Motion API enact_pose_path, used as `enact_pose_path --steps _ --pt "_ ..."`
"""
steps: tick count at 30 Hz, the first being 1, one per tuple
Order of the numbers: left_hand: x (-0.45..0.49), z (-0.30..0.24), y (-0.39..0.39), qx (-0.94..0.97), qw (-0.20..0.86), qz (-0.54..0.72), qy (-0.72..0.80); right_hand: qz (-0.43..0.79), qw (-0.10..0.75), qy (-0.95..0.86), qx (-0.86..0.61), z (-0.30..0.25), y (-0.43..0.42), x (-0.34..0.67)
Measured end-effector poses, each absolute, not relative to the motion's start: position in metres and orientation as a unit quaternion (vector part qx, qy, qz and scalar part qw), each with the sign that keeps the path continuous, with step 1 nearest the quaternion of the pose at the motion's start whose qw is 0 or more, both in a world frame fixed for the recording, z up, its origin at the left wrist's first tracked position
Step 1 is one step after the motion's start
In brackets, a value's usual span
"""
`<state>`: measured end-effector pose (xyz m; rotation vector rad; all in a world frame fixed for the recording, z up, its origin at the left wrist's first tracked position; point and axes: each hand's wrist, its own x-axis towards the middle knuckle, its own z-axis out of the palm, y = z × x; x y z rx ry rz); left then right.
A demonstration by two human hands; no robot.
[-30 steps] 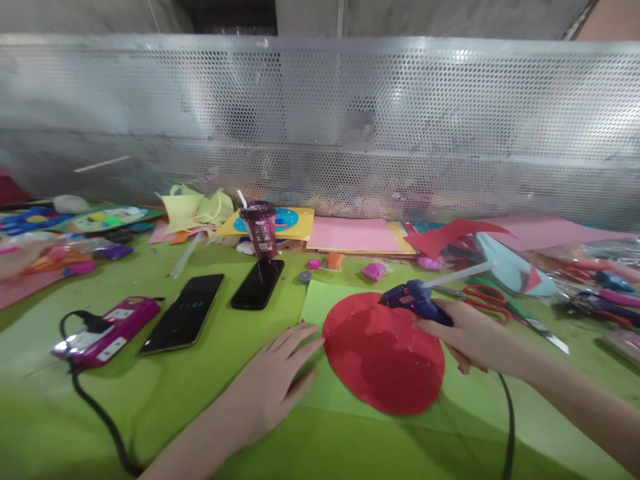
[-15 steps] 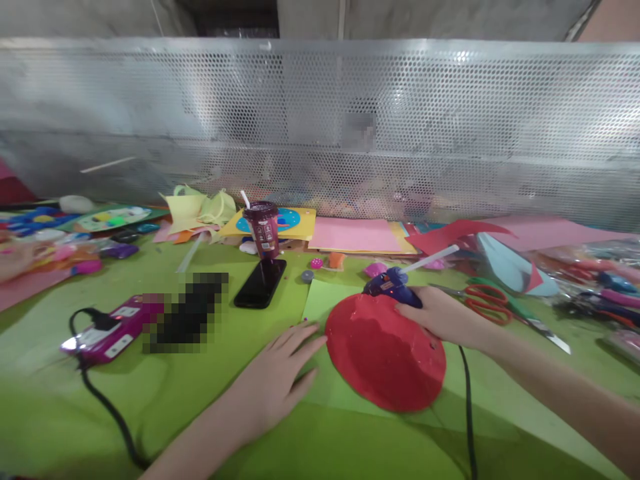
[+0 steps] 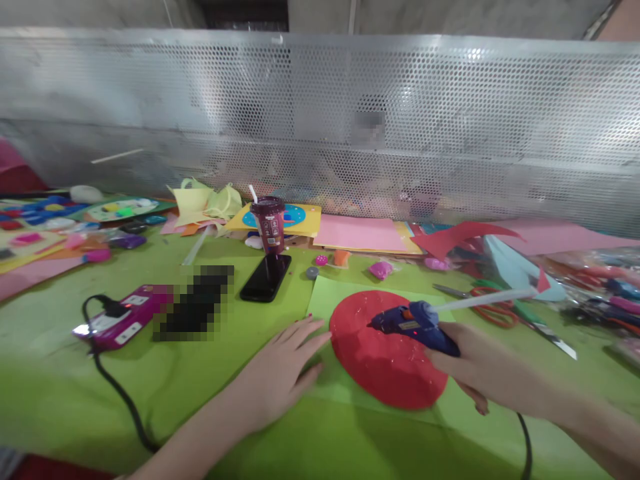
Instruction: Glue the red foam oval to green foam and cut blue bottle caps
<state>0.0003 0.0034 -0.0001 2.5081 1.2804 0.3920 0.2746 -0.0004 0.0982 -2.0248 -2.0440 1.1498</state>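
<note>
Right hand (image 3: 480, 373) is clenched around the grip of a blue glue gun (image 3: 417, 325). The nozzle is pointed away from the hand, toward the left hand, over a red disc (image 3: 385, 363). Nozzle contact with the disc can't be confirmed. A white glue stick (image 3: 493, 298) is seen projecting from the gun's rear, just beyond the right hand.

Left hand (image 3: 283, 373) is laid flat on the counter (image 3: 200, 407), palm down, fingers released and spread, nothing gripped. Its fingertips are placed just beside the disc's near edge, at the border of a light green sheet (image 3: 325, 300) under the disc.

Red-handled scissors (image 3: 493, 313) are located beyond the right hand. A dark phone (image 3: 266, 277) and a maroon cup (image 3: 270, 225) are located well beyond the left hand.
</note>
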Motion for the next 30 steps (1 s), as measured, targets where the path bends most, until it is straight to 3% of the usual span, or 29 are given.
enact_pose_path --steps 10,17,22,30 --pt "0.001 -0.003 0.005 0.874 0.133 0.139 0.446 0.387 -0.017 -0.628 -0.675 0.101 -0.018 0.279" --pt "0.0 -0.002 0.004 0.876 0.139 0.157 0.434 0.402 0.021 -0.66 -0.634 0.098 -0.004 0.262" --pt "0.001 0.0 0.004 0.877 0.135 0.167 0.43 0.344 0.0 -0.704 -0.622 0.1 0.02 0.255" --pt "0.001 -0.002 0.004 0.874 0.129 0.158 0.441 0.27 0.04 -0.745 -0.609 0.097 0.042 0.256"
